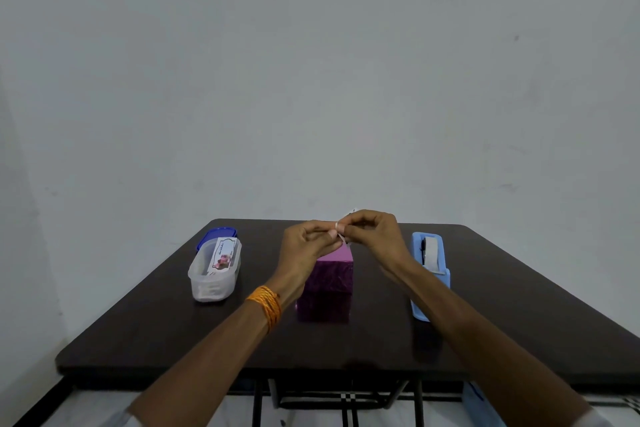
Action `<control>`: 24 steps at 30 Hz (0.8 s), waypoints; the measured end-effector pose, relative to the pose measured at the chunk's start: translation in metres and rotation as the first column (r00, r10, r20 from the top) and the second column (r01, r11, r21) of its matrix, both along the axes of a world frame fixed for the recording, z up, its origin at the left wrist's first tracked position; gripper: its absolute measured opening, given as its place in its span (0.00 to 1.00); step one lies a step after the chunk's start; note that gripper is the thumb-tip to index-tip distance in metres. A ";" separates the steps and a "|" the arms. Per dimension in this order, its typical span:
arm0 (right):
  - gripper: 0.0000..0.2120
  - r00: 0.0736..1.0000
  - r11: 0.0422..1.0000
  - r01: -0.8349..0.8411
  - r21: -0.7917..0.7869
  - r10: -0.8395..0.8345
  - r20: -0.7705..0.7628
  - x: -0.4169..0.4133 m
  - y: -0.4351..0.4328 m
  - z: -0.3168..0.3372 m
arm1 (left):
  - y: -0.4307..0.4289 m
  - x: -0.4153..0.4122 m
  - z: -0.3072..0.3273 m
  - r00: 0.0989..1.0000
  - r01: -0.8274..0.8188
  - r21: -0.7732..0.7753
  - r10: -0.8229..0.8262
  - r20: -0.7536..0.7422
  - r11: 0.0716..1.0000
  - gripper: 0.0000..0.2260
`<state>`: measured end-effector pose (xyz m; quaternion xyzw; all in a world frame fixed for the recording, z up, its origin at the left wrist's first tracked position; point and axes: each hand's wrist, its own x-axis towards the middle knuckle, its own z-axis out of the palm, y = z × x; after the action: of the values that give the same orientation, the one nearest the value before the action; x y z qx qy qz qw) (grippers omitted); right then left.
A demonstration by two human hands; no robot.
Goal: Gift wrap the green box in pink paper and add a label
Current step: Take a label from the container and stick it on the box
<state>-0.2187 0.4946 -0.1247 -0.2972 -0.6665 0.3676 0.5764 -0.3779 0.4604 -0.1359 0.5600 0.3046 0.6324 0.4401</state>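
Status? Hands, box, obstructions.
Left hand, right hand pinch one small white slip above pink-wrapped box. Box on table, no label seen on it. Nothing between slip and box.

Both forearms [207, 357] are bare from wrist to elbow. Behind the left hand [306, 244], the wrist carries an orange thread band [265, 305] wound in several turns. A pale sleeve edge [119, 418] shows at the left elbow.

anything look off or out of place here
Nothing stands out. The wrapped box stands square mid-table, the tape dispenser to its right. The tub on the left is open, its blue lid behind it and a label card tilted across its top. Left hand and right hand pinch a small white piece above the box.
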 end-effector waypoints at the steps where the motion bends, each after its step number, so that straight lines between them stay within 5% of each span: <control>1: 0.06 1.000 1.000 0.005 -0.003 -0.005 -0.009 0.000 0.000 0.000 | 0.000 0.000 0.001 1.000 0.006 -0.004 -0.006 -0.005 1.000 0.07; 24: 0.03 0.997 0.998 0.066 -0.006 -0.066 0.031 -0.005 -0.002 -0.009 | -0.001 -0.003 -0.005 0.999 -0.051 -0.062 0.052 0.007 0.997 0.07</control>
<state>-0.2238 0.4925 -0.1337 -0.3267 -0.6638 0.3463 0.5768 -0.3804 0.4591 -0.1410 0.5353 0.3362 0.6363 0.4422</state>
